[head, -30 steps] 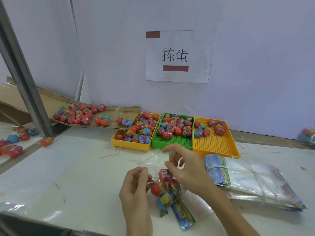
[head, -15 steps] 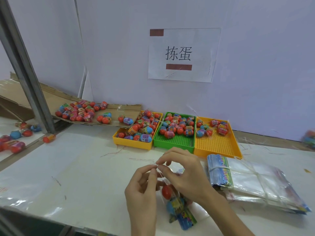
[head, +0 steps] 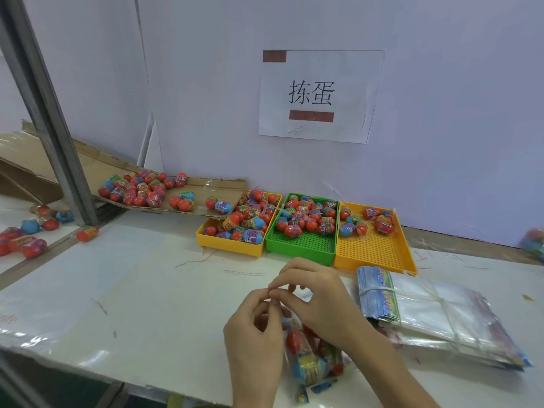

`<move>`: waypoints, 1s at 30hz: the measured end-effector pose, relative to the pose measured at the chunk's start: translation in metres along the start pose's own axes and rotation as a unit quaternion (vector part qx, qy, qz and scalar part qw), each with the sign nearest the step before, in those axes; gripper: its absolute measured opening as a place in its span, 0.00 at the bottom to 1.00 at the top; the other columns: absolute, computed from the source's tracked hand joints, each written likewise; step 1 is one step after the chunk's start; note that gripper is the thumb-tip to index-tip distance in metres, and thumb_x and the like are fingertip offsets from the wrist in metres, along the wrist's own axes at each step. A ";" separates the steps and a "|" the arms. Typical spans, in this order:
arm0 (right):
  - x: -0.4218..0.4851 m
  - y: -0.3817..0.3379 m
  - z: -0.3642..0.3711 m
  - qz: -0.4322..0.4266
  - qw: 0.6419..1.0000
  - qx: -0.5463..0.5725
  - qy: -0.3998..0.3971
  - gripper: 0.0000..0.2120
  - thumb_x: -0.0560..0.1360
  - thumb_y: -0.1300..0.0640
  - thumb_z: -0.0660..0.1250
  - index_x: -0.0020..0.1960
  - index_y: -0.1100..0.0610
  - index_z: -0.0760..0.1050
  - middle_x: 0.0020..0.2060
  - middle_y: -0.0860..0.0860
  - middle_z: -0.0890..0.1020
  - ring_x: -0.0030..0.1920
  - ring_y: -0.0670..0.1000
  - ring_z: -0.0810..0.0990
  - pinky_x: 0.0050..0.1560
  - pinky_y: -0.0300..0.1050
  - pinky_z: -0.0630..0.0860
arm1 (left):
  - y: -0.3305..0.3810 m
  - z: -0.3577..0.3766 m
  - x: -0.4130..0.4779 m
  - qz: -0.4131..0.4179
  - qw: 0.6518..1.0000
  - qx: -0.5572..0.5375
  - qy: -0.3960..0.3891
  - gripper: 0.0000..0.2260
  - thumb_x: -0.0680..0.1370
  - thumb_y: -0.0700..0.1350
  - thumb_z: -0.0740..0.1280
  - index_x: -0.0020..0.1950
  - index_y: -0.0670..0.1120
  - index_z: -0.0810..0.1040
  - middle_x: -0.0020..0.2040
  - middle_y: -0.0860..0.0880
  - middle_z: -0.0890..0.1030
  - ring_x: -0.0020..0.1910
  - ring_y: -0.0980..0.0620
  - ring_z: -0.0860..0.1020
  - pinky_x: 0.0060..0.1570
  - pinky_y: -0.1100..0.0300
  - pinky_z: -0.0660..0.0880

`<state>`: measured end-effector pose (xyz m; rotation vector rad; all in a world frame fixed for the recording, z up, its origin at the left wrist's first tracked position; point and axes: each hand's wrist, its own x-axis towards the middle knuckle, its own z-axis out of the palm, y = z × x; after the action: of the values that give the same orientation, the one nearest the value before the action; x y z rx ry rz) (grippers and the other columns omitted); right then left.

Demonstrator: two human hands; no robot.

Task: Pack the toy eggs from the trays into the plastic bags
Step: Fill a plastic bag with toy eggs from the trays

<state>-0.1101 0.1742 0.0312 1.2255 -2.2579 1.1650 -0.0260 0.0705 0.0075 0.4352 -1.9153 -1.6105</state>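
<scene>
1. Since 1 second ago, the bag [head: 312, 360] mouth has been drawn together; the left hand [head: 253, 334] and right hand [head: 321, 304] now meet fingertip to fingertip at its top.
2. Sealing is judged underway, so this bag is nearly packed.
3. The bag's top is pinched by both hands; its eggs [head: 295, 340] hang below, between the wrists.
4. Unpacked eggs lie in 3 trays [head: 374, 257] beyond the hands.

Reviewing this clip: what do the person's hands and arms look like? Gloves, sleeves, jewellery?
Both the left hand and the right hand are bare, with no gloves. No rings, watch or wristband show. The right forearm is uncovered as far as the frame shows, with no sleeve in view. The fingernails look short and unpainted.
</scene>
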 end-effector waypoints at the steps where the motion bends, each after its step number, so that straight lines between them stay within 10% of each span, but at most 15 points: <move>1: 0.000 0.000 0.000 -0.004 1.000 -0.008 0.001 0.02 0.75 0.60 0.74 0.46 0.54 0.84 0.42 0.43 0.80 0.41 0.44 0.78 0.44 0.30 0.70 | 0.000 0.000 0.000 0.003 1.000 0.008 -0.004 0.17 0.79 0.36 0.68 0.43 0.59 0.80 0.34 0.58 0.84 0.32 0.57 0.83 0.37 0.64 0.79; 20: 0.004 0.000 -0.008 0.040 0.994 -0.026 0.096 0.08 0.80 0.64 0.65 0.45 0.53 0.72 0.39 0.42 0.73 0.40 0.41 0.72 0.41 0.33 0.69 | -0.005 -0.002 0.000 -0.015 0.999 -0.037 -0.023 0.10 0.79 0.37 0.69 0.43 0.51 0.82 0.33 0.50 0.84 0.33 0.52 0.83 0.36 0.61 0.79; 25: 0.009 0.002 -0.025 0.147 0.963 0.140 0.177 0.07 0.80 0.65 0.67 0.45 0.57 0.77 0.35 0.50 0.79 0.35 0.49 0.78 0.38 0.46 0.77 | -0.006 -0.001 0.001 -0.036 0.997 -0.064 0.007 0.09 0.79 0.40 0.69 0.42 0.53 0.82 0.37 0.52 0.85 0.34 0.53 0.82 0.35 0.62 0.78; 30: 0.009 0.004 -0.033 0.179 0.927 0.249 0.216 0.06 0.80 0.61 0.67 0.44 0.57 0.79 0.32 0.44 0.77 0.34 0.44 0.76 0.40 0.34 0.75 | -0.005 -0.005 0.003 -0.065 0.985 -0.152 0.045 0.09 0.81 0.37 0.66 0.44 0.46 0.82 0.39 0.49 0.85 0.37 0.51 0.84 0.42 0.55 0.78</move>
<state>-0.1218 0.1966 0.0548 0.6017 -1.9458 2.0122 -0.0260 0.0641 0.0034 0.5029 -1.5674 -1.8971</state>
